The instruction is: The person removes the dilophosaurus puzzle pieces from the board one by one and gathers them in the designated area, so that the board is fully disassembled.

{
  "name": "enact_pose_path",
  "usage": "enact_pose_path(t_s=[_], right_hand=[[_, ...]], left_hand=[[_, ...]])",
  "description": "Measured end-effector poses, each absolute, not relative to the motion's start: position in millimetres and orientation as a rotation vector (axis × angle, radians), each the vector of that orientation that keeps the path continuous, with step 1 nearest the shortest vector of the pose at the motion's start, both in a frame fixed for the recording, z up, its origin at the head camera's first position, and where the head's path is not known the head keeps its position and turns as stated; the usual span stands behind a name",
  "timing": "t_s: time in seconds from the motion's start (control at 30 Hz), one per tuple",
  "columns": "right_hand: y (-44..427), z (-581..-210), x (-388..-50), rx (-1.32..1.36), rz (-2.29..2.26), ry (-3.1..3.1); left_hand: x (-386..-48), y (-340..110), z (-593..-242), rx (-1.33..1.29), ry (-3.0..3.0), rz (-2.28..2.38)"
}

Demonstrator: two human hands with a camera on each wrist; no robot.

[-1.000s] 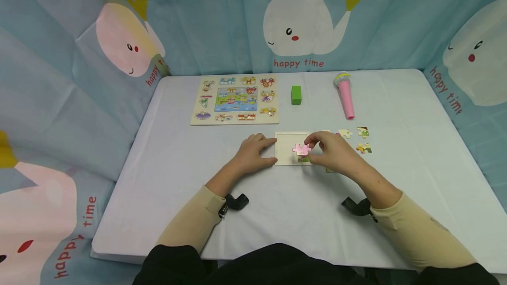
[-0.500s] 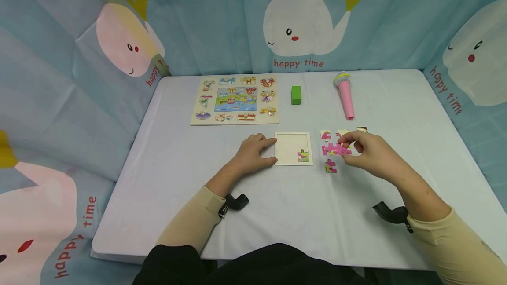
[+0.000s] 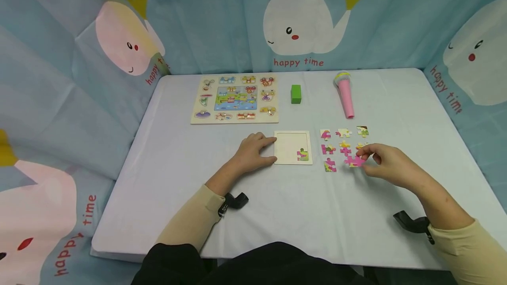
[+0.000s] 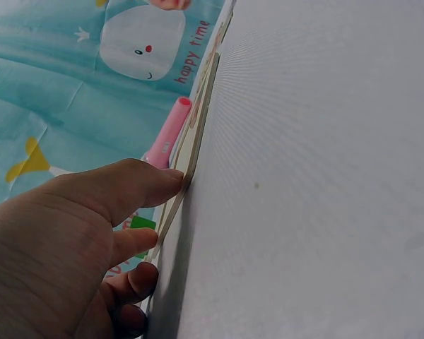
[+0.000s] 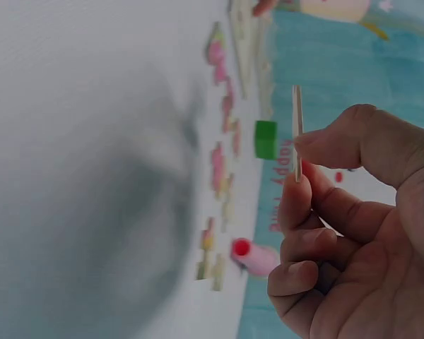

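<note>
A pink jigsaw piece (image 3: 351, 161) is pinched between thumb and forefinger of my right hand (image 3: 390, 165), held just above the table; the right wrist view has this thin piece (image 5: 297, 106) edge-on. My left hand (image 3: 253, 152) touches the left edge of a pale square puzzle tray (image 3: 284, 146) with its thumb and forefinger. In the left wrist view the tray's edge (image 4: 207, 113) meets those fingertips. One green-and-pink piece (image 3: 303, 155) lies in the tray's lower right corner. Loose jigsaw pieces (image 3: 328, 149), several in rows, lie right of the tray, one partly behind my right fingers.
A wooden picture puzzle board (image 3: 235, 120) lies at the back left. A green block (image 3: 295, 94) and a pink toy microphone (image 3: 346, 98) are farther back on the white table (image 3: 174, 144). A blue whale-print curtain (image 3: 222, 21) hangs behind.
My right hand has moved rightward from over the tray to the loose pieces, carrying the pink jigsaw piece. My left hand stays at the tray's edge.
</note>
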State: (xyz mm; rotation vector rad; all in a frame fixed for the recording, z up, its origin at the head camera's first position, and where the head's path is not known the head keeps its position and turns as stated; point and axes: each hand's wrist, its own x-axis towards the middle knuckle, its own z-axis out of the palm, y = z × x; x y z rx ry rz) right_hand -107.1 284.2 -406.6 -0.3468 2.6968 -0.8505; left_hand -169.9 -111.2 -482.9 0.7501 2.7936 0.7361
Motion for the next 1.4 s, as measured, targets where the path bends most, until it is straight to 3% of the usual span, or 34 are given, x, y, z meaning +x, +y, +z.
enact_pose_path(t_s=[0.57, 1.03, 1.4], right_hand=[[279.4, -439.9, -118.9, -0.421, -0.773, 2.684], [274.6, -425.8, -113.8, -0.462, -0.829, 2.756], [245.5, -412.8, -118.2, -0.535, -0.955, 2.803]], left_hand=[[-170.0, -110.7, -481.4, 0.751, 2.784, 0.734], [-168.8, -111.4, -480.2, 0.731, 2.787, 0.719], [-169.1, -110.6, -480.2, 0.74, 2.792, 0.719]])
